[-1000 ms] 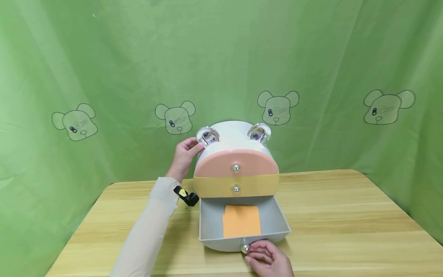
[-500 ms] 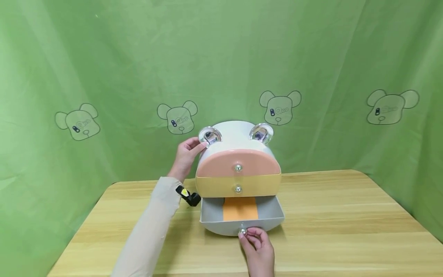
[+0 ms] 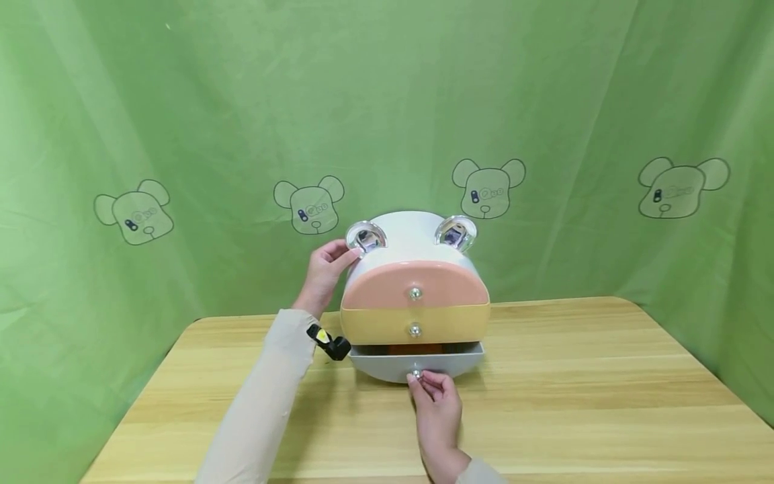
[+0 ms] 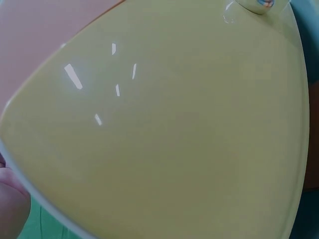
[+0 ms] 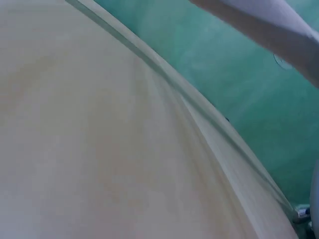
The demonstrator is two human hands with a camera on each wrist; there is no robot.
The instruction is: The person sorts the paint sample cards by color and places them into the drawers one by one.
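Note:
A small white storage box [image 3: 408, 235] with a pink top drawer [image 3: 387, 289], a yellow middle drawer [image 3: 375, 328] and a grey bottom drawer [image 3: 387, 366] stands on the table. Two shiny silver ears top it. My left hand [image 3: 325, 272] grips the box by its left ear [image 3: 366, 236], thumb in front and fingers behind. My right hand [image 3: 438, 409] pinches the silver knob [image 3: 416, 374] of the grey drawer, which juts out a short way. Orange contents [image 3: 414, 349] show dimly inside it. The yellow drawer front [image 4: 169, 129] fills the left wrist view.
A wooden table [image 3: 580, 376] runs under the box, with a green curtain [image 3: 387, 107] printed with bear heads behind it. A black wrist camera [image 3: 329, 343] sits at my left wrist, close beside the box. The right wrist view mostly shows the pale tabletop [image 5: 99, 139].
The grey drawer has slid back into the box, pushed by my right hand at the knob, covering most of the orange contents. My left hand stays on the ear.

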